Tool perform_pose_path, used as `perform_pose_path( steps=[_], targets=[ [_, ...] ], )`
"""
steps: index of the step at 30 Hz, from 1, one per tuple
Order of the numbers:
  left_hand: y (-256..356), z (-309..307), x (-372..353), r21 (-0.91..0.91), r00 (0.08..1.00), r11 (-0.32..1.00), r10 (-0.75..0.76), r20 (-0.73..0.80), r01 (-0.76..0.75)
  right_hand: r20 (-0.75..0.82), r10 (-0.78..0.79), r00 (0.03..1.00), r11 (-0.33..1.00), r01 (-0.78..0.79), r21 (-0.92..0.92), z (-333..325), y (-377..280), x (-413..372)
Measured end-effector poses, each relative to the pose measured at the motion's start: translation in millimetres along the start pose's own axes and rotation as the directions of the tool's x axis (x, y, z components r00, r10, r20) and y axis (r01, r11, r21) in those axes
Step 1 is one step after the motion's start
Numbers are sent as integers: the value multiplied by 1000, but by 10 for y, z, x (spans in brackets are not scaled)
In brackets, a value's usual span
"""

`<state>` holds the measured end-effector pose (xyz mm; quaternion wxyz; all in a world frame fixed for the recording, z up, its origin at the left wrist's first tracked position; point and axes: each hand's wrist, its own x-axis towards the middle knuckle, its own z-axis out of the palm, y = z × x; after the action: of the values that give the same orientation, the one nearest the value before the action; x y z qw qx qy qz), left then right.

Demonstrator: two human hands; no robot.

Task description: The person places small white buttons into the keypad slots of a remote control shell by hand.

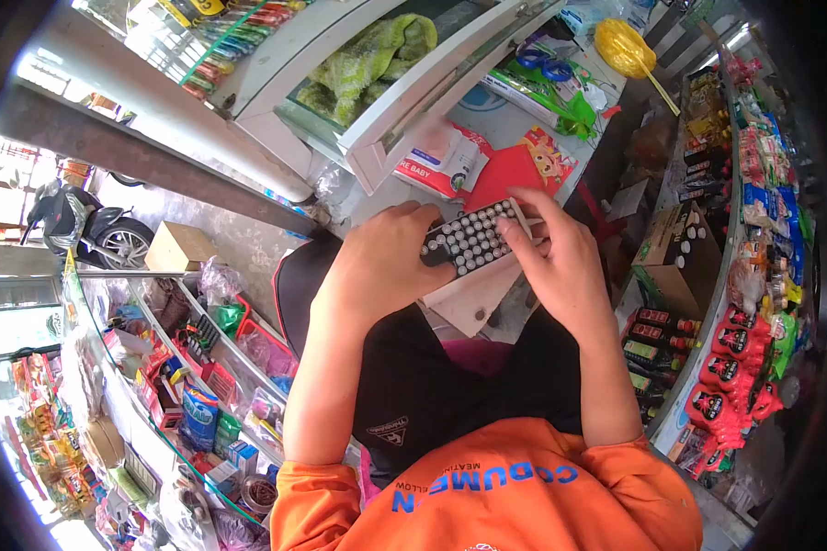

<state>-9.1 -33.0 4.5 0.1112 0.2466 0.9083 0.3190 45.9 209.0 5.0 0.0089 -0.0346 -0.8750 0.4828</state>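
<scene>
A small box of batteries (476, 241) is in front of me above my lap, with rows of round silvery ends facing up. At its left end, some dark space shows between the batteries and the wall. My left hand (377, 266) is closed around that left end, its thumb along the near side. My right hand (560, 262) grips the right end, with the thumb over the battery tops and the fingers behind the edge. Just beyond the box lie a red sheet (513, 176) and a white and red baby wipes pack (444, 162).
A glass-fronted case (368, 156) holding a green patterned cloth (368, 69) juts in ahead. Shelves of packaged goods (744, 349) line the right. A glass display counter (202, 404) full of goods stands left. A motorbike (96, 225) and a cardboard box (179, 246) are farther left.
</scene>
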Motion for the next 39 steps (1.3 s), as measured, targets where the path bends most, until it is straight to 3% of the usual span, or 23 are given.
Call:
perform_pose_path(
  steps=[12,17,21,23,24,27,30,39],
  targets=[
    [20,0,11,39,998,997,-64,27,63,-25,-79,997,990,75,-119,10,21,-16],
    [-16,-20,3,-42,998,997,-61,29,62,-18,-137,990,990,137,31,17,111,-32],
    [-51,-6,2,-43,999,998,-38,18,39,53,-55,997,997,52,60,-11,44,-70],
    [-39,-12,-4,-58,998,997,-55,20,56,-93,-411,907,876,365,-315,32,44,-76],
    [-36,-19,-4,-58,998,997,-56,22,57,-92,-409,908,877,363,-314,42,24,-71],
    [-21,-68,-5,-83,998,995,-58,36,61,-30,-442,896,878,426,-217,60,-97,-71],
    [-32,-127,-5,-130,993,987,-86,85,97,59,-440,896,858,438,-269,129,-155,-49],
    [-151,-144,-76,-246,999,969,44,31,-35,233,-376,897,814,440,-379,182,-320,145]
  ],
)
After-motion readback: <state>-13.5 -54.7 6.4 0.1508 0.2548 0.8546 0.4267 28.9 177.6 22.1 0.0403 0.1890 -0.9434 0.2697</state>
